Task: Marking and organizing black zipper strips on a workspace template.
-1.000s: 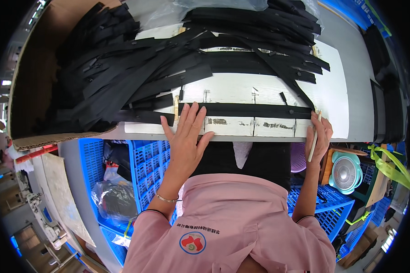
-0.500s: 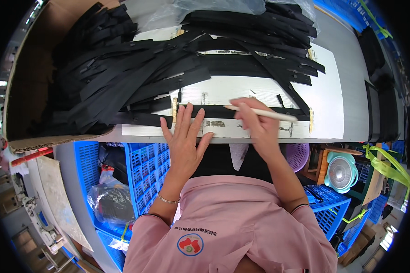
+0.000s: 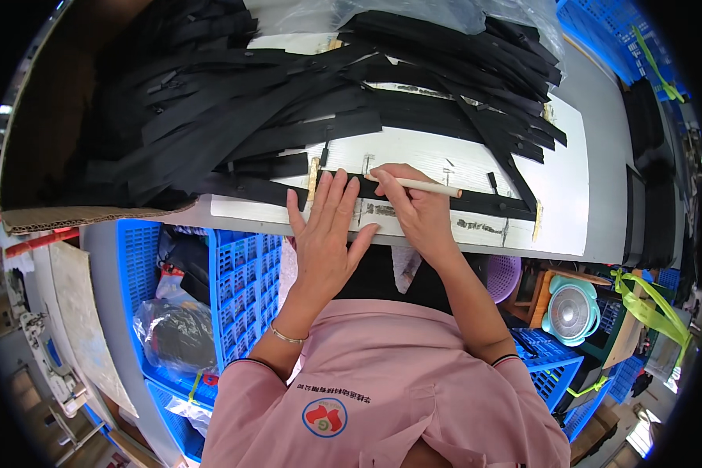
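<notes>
Hands (image 3: 366, 222) press flat black strip (image 3: 476, 203), gripping slim pale stick (image 3: 425, 186).

Under both hands lies a black strap (image 3: 437, 199) on a white bench (image 3: 561, 156). The right hand (image 3: 417, 210) has a cream-white pencil (image 3: 421, 185). Beyond them, black strips (image 3: 234, 117); below, blue crates (image 3: 242, 288) and a pink shirt (image 3: 390, 390).

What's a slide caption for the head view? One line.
Left hand flat on a black strip laid across the white board, right hand holding a pale marking stick over it.
</notes>
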The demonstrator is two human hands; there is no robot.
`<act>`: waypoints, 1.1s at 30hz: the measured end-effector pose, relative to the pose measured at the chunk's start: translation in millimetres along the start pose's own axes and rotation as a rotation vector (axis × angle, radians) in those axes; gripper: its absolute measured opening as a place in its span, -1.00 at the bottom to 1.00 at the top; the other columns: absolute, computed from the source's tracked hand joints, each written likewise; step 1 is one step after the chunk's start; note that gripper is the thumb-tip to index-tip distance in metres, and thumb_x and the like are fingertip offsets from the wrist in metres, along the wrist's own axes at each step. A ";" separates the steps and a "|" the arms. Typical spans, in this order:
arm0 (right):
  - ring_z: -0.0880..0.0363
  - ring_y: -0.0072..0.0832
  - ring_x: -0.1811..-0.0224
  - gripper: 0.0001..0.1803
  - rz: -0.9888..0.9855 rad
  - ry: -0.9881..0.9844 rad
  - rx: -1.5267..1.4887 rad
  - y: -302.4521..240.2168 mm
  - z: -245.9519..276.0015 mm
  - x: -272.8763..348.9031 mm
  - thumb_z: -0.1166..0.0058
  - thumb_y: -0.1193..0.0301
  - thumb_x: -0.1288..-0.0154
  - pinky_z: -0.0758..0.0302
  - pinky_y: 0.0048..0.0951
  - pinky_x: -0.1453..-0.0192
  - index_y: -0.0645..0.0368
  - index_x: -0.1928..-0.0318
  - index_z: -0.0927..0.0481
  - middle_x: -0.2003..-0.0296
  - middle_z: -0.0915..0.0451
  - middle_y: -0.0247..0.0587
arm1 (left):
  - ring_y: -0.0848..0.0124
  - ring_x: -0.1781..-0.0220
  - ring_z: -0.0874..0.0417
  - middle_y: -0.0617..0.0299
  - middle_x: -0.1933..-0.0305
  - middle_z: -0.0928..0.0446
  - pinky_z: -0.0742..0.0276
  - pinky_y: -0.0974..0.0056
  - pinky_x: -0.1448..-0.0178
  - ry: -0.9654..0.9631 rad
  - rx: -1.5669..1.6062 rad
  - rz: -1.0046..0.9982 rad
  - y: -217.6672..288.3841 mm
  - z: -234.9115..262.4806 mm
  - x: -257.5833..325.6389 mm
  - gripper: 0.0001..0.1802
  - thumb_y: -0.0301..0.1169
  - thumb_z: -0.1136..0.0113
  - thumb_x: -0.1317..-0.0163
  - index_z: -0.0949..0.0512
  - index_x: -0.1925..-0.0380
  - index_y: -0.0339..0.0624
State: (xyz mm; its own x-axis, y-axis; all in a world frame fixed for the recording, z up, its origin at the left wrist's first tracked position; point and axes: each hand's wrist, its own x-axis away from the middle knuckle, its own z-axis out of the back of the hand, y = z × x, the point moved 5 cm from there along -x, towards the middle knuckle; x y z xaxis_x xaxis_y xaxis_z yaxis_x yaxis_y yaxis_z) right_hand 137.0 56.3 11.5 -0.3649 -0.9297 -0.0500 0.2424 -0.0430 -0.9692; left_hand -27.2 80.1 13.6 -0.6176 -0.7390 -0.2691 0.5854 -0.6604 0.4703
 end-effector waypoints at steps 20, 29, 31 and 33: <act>-0.66 -0.50 0.53 -0.75 0.168 -0.027 0.043 -3.0 1.7 1.6 -0.20 0.34 -0.50 -0.50 -0.45 0.41 0.25 0.27 -0.78 0.48 -0.72 -0.21 | 0.09 -0.69 -0.24 0.01 -0.60 -0.35 0.31 -0.31 -0.70 -0.016 -0.028 0.004 3.3 -0.7 -1.1 -0.24 -0.18 -0.40 -0.33 -0.42 -0.48 -0.20; -0.47 -0.69 0.49 -0.75 0.035 0.277 -0.040 3.7 91.2 33.8 -0.09 0.45 -0.54 -0.39 -0.56 0.39 0.35 0.22 -0.75 0.53 -0.60 -0.33 | 0.09 -0.73 -0.16 0.03 -0.65 -0.28 0.39 -0.25 -0.72 -0.037 -0.027 0.001 1.1 -4.6 0.7 -0.26 -0.19 -0.33 -0.40 -0.37 -0.52 -0.16; -0.43 -0.70 0.55 -0.76 -0.005 0.344 0.036 7.9 100.6 34.4 -0.12 0.43 -0.54 -0.35 -0.54 0.46 0.34 0.20 -0.76 0.60 -0.53 -0.37 | 0.06 -0.71 -0.20 -0.01 -0.61 -0.33 0.36 -0.32 -0.70 -0.033 -0.029 0.000 1.3 -2.3 -0.6 -0.25 -0.18 -0.39 -0.37 -0.40 -0.49 -0.21; -0.44 -0.70 0.54 -0.75 -0.004 0.321 0.059 12.6 99.5 34.1 -0.11 0.43 -0.54 -0.36 -0.55 0.44 0.34 0.21 -0.76 0.59 -0.54 -0.37 | 0.06 -0.72 -0.17 -0.01 -0.63 -0.30 0.38 -0.32 -0.70 -0.054 -0.024 -0.004 2.6 -3.3 0.8 -0.24 -0.18 -0.36 -0.39 -0.37 -0.51 -0.22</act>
State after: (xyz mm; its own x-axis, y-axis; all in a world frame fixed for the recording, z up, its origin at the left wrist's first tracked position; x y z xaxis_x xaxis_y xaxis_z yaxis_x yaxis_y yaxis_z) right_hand 217.1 -12.4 21.5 -0.6282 -0.7674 -0.1286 0.2884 -0.0762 -0.9545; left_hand -24.4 77.4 11.8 -0.6468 -0.7287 -0.2250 0.5950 -0.6667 0.4488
